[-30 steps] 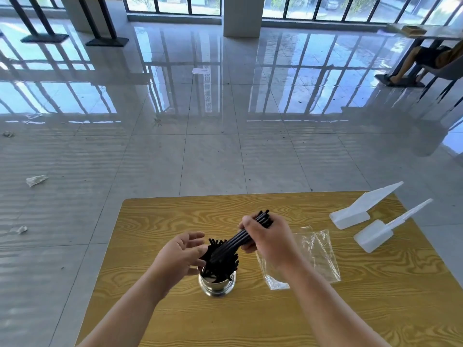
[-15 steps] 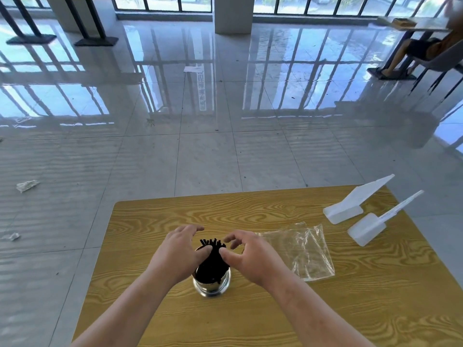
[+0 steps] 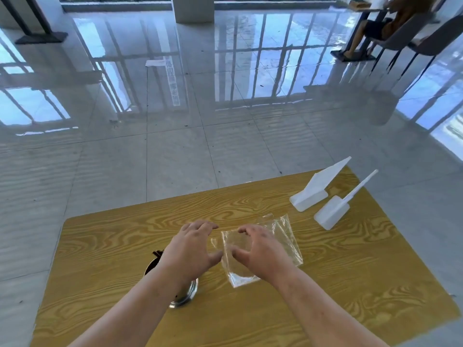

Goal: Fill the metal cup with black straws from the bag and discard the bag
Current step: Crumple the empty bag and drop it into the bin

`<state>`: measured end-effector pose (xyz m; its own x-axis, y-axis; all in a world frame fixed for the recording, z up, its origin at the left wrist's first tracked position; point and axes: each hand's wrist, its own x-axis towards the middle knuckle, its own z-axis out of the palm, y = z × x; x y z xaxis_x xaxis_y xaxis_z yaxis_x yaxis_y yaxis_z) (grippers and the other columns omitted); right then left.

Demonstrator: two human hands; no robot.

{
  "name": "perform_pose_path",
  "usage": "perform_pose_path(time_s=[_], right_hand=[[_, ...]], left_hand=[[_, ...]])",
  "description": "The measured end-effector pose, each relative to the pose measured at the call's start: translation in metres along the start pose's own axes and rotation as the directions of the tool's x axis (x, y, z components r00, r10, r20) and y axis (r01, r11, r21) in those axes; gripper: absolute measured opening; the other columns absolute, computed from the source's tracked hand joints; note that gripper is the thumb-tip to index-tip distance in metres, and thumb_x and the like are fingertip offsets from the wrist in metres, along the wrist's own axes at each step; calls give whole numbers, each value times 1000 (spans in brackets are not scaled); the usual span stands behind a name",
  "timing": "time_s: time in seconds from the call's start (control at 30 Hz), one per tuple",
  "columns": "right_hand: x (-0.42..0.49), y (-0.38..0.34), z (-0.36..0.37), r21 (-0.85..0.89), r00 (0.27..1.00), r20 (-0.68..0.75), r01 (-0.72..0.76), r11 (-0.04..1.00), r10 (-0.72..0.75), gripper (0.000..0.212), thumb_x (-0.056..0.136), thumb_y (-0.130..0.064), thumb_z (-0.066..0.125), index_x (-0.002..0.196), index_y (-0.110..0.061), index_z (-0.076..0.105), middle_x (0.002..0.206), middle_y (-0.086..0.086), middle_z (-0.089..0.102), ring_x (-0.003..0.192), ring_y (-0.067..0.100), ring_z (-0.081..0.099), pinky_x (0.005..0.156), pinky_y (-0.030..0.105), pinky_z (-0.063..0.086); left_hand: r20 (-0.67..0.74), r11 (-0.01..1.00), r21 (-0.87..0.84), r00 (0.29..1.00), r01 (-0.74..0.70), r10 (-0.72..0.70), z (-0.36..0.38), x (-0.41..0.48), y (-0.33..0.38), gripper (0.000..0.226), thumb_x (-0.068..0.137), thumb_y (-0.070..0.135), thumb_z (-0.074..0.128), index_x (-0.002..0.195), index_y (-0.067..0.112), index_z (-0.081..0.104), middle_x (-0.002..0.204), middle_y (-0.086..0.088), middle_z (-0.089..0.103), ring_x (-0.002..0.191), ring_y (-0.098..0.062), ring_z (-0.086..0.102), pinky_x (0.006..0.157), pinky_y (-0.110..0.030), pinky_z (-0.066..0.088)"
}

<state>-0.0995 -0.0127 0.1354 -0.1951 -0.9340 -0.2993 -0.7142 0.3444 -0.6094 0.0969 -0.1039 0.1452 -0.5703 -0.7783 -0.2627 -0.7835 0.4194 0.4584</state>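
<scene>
Nearest us, a round shiny metal cup (image 3: 186, 295) stands on the yellow wood-grain desk (image 3: 100, 246), mostly hidden beneath our left forearm. Thin black straws (image 3: 158, 254) poke out at its rim. Just beyond, our left hand (image 3: 190, 249) has its grip spread, its thumb near the edge of a flat clear plastic bag (image 3: 288, 236) lying on the desk. Our right hand (image 3: 263, 251) is over the bag, its grip also spread, pinching nothing. We cannot tell whether it touches the plastic. Farther right lie a broad white plastic scoop (image 3: 310, 196) and a narrower long-handled white plastic scoop (image 3: 333, 214), side by side. Past the desk stretches a glossy grey tiled floor (image 3: 175, 121), with a seated person (image 3: 375, 27) far right.
</scene>
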Motion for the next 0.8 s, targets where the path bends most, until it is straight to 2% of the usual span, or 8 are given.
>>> perform_pose_path(time_s=[0.2,0.4,0.63,0.8], right_hand=[[5,55,-8,-43,995,18,-93,995,94,71,97,-57,64,157,-25,45,160,-1,48,150,19,39,122,39,36],[9,112,-4,-69,981,47,-185,980,188,76,96,-57,62,161,-26,38,163,3,45,155,23,31,125,41,30],[22,158,9,-126,962,117,-231,965,246,83,95,-54,62,166,-28,28,169,4,36,159,27,24,128,45,27],[22,171,26,-206,950,155,-237,949,271,85,96,-54,61,167,-24,27,162,9,42,152,33,34,123,48,37]], left_hand=[[89,999,37,996,-3,0,44,30,28,81,84,59,70,154,36,38,164,9,36,152,-16,28,121,-35,29],[211,997,53,975,61,-70,95,54,44,89,79,54,73,158,35,33,169,8,26,154,-22,25,121,-37,30],[286,982,155,947,108,-149,145,76,43,107,77,68,76,162,33,22,174,3,16,157,-25,23,124,-42,28],[283,931,359,942,69,-179,170,77,43,110,73,75,73,161,29,24,172,-3,17,153,-29,24,119,-46,38]])
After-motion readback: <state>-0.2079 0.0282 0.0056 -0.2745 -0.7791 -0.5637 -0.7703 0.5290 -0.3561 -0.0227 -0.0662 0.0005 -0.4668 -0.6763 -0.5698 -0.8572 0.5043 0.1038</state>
